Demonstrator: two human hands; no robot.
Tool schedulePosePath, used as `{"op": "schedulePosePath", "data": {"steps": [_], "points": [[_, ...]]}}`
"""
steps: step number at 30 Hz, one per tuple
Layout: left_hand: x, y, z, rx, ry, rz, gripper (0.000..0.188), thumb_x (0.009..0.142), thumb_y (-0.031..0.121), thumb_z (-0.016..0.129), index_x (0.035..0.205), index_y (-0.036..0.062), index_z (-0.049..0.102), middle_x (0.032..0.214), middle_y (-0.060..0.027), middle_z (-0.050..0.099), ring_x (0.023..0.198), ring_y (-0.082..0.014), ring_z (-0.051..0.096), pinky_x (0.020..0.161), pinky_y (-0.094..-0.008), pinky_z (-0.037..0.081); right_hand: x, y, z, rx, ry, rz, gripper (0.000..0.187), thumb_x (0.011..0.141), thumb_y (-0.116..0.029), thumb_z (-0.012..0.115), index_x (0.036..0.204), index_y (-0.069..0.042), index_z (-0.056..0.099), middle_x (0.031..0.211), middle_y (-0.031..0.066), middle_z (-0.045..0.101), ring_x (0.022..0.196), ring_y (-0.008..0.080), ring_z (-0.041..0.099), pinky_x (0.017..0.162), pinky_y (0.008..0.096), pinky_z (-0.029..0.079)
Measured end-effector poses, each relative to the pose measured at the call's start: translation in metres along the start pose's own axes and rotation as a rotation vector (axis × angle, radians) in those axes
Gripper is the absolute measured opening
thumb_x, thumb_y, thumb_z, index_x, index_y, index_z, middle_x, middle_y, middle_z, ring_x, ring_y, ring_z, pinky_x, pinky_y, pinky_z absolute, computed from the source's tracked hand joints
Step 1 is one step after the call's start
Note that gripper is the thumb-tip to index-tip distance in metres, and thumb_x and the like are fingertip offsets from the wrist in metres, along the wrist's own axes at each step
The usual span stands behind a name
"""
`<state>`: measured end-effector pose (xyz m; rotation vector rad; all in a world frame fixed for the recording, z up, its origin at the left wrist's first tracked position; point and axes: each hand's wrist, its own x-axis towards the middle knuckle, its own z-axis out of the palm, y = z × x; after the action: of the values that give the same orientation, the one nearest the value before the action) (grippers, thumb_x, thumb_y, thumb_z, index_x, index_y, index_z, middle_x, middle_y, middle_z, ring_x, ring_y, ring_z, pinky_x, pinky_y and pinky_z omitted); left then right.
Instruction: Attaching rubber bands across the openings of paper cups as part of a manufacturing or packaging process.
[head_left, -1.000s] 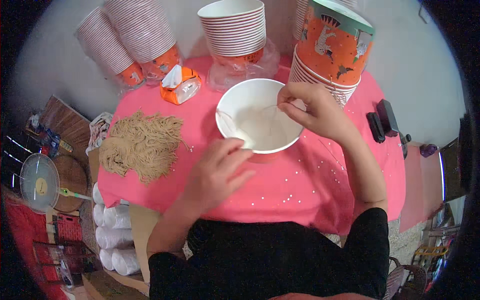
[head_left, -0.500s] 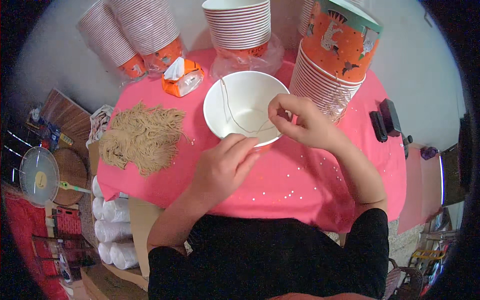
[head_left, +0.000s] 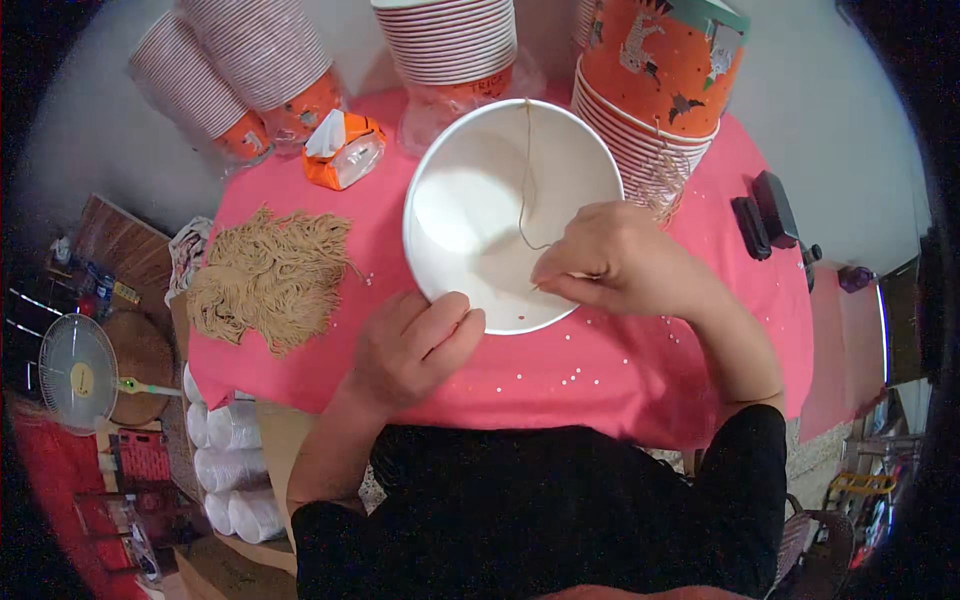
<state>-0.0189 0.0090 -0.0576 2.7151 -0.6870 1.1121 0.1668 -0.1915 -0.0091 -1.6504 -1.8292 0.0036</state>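
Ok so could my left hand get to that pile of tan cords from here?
Probably yes. Your left hand is at the near rim of the bucket, with the pile of tan cords to its left; nothing seems to stand on the pink tablecloth between them.

Gap left of bucket, stacks behind

It seems a home workroom, with bucket stacks, pink tablecloth and fan.

Smooth paper bucket, matt cloth
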Motion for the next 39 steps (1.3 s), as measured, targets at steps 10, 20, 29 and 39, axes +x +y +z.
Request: {"op": "schedulePosePath", "data": {"steps": [10,20,29,39], "points": [[0.003,0.005,-0.008,-0.001,-0.047,0.07,0.036,0.066,0.003,0.072,0.102,0.0044,0.069,0.102,-0.012,0.064,0.077,-0.0271,0.064,0.061,-0.0356,0.054,0.0,-0.012,0.005,-0.083,-0.159,-0.074,0.009,0.079,-0.012,0.068,0.079,-0.008,0.06,0.063,0.0081,0.058,0.064,0.0302,0.06,0.062,0.0418,0.046],[0.006,0.002,-0.008,0.041,0.015,0.092,0.032,0.071,0.009,0.068,0.102,0.0064,0.064,0.102,-0.0068,0.06,0.071,-0.0197,0.059,0.055,-0.0306,0.049,0.001,-0.012,0.009,-0.071,-0.184,-0.075,0.01,0.08,-0.013,0.067,0.077,-0.008,0.059,0.063,0.0097,0.058,0.064,0.0321,0.06,0.062,0.0435,0.047],[0.003,-0.005,-0.006,0.004,0.005,0.071,0.03,0.072,0.006,0.07,0.102,0.0052,0.064,0.105,-0.0087,0.062,0.073,-0.0212,0.061,0.056,-0.0324,0.05,0.005,-0.011,0.013,0.02,-0.191,-0.097,0.013,0.081,-0.016,0.065,0.076,-0.005,0.06,0.068,0.0135,0.06,0.069,0.0361,0.062,0.063,0.0473,0.048],[0.014,-0.019,0.015,-0.308,0.341,-0.433,0.024,0.083,0.0,0.072,0.105,0.0015,0.063,0.11,-0.0125,0.063,0.087,-0.0179,0.064,0.078,-0.0281,0.054,0.013,-0.008,0.018,-0.042,-0.051,-0.026,0.019,0.078,-0.012,0.069,0.092,-0.002,0.061,0.081,0.0133,0.06,0.075,0.035,0.063,0.065,0.0459,0.05]]}}
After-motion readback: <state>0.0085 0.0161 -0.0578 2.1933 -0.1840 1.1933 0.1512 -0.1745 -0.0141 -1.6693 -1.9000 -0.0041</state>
